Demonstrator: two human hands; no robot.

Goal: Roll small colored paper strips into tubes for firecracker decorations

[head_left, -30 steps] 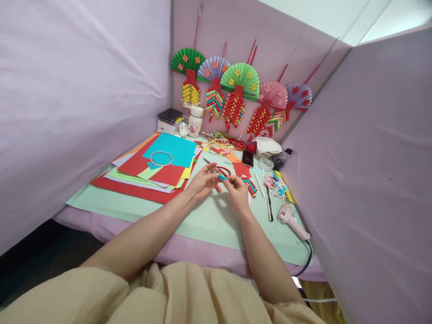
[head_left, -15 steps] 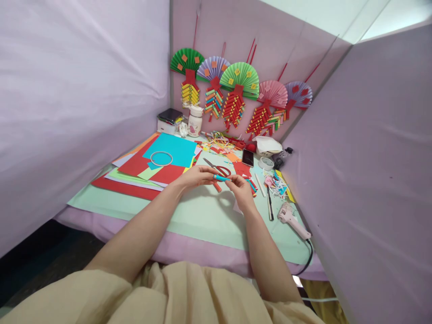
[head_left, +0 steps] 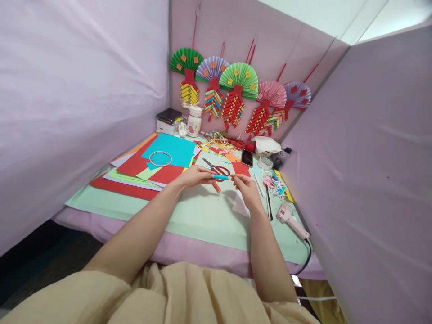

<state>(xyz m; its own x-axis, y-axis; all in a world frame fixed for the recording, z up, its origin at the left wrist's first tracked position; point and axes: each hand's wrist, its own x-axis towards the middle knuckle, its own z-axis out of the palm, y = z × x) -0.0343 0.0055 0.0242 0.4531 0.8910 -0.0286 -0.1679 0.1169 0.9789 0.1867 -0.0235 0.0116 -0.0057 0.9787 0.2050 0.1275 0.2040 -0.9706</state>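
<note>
Pinching one rolled blue paper tube (head_left: 221, 177) between left hand (head_left: 195, 176) and right hand (head_left: 247, 189), ends held.

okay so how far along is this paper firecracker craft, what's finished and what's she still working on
Done: five fan-topped firecracker hangings are up on the back wall. In hand: the left hand and right hand pinch the two ends of a small blue paper roll above the green mat. Left: loose rolled tubes, uncut coloured sheets, with scissors and glue gun lying unused.
</note>
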